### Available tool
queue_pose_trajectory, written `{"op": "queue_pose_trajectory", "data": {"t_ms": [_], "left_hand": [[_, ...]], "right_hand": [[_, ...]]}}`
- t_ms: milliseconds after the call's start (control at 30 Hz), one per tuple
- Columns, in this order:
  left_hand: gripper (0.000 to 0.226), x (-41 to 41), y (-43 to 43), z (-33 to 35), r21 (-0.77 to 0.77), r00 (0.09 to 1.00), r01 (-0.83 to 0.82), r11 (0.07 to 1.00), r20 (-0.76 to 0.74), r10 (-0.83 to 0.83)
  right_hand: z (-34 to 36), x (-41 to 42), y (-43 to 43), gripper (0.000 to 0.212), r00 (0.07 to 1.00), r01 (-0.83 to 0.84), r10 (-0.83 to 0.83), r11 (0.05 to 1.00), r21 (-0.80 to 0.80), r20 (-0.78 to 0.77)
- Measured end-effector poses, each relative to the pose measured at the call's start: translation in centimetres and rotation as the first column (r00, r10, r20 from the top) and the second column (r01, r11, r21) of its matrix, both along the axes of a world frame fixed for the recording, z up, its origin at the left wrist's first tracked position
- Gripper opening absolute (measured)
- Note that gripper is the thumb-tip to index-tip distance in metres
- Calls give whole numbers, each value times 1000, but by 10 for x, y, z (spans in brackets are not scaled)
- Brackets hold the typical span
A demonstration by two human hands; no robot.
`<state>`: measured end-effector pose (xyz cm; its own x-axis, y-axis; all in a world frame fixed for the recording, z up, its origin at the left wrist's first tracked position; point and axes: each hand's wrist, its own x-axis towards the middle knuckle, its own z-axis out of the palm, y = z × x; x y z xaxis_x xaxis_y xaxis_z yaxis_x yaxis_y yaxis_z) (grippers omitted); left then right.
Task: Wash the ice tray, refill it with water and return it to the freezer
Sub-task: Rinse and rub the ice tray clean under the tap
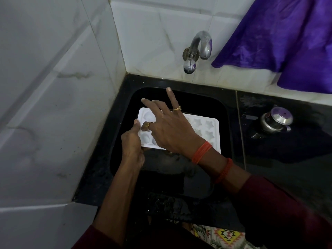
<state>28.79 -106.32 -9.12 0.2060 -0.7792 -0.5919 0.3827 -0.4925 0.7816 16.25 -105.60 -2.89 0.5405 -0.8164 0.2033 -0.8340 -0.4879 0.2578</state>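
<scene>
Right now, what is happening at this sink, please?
A person is washing a white ice tray over the black sink. The left hand grips the tray's left edge, while the right hand lies across the top with fingers rubbing the moulds. The tap on the tiled wall shows no running water.

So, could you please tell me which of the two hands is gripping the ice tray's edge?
The left hand grips the white ice tray at its left edge; the ringed right hand lies across the top, fingers spread.
</scene>
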Motion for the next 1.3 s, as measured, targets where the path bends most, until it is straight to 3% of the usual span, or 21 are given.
{"op": "queue_pose_trajectory", "data": {"t_ms": [100,233,367,567,700,833,1033,1300], "left_hand": [[30,1,0,0,10,1000,3,1000,-10,-3],[29,3,0,0,14,1000,5,1000,2,-5],[28,3,2,-2,24,1000,16,1000,9,-16],[30,3,4,-1,24,1000,19,1000,10,-19],[29,3,6,2,37,1000,3,999,24,-4],[27,1,8,7,23,999,-12,1000,31,12],[30,0,8,14,15,996,-2,1000,86,1],[30,2,11,20,-1,998,35,999,46,-35]], "right_hand": [[3,1,-1,51,999,-12,12,1000,2,-30],[5,-5,-4,33,997,17,-17,1000,-3,-79],[3,-6,-3,24,1000,-27,27,1000,5,-1],[1,-5,3,47,998,9,-9,1000,-9,55],[-3,-7,0,37,995,84,-83,996,-14,53],[-8,-4,-2,40,990,132,-132,991,-6,45],[-11,-1,-5,38,987,152,-154,987,43,47],[-5,1,-6,37,986,138,-140,990,20,93]]}}
